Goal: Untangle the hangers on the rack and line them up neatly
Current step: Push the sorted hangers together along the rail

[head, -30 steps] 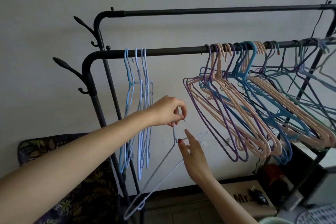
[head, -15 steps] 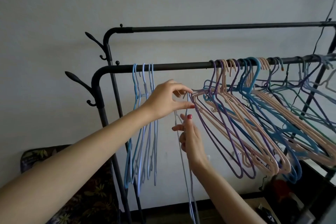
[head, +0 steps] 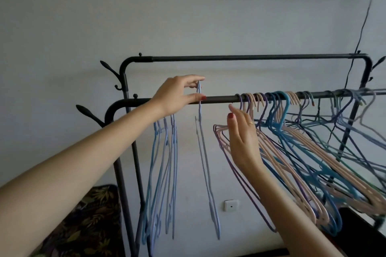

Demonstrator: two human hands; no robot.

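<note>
A black clothes rack has a near lower rail [head: 219, 98] and a higher back rail. My left hand [head: 177, 95] pinches the hook of a pale lavender hanger [head: 205, 165] at the near rail; the hanger hangs straight down, edge-on. Left of it, several light blue hangers [head: 165, 165] hang together, their hooks hidden behind my left hand. My right hand [head: 242, 137] is open, fingers straight, in front of a tangled bunch of purple, pink and blue hangers [head: 296, 152] crowded on the right part of the rail.
The back rail [head: 250, 58] runs higher behind. Hook pegs [head: 87, 111] stick out at the rack's left posts. A dark leaf-patterned cushion [head: 83, 225] lies low at the left. A wall socket [head: 231, 205] and a black cable [head: 361, 33] are on the wall.
My left hand has lifted the lavender hanger from waist height up to the near rail. My right hand let go of it and moved right toward the tangled bunch. The view tilted upward.
</note>
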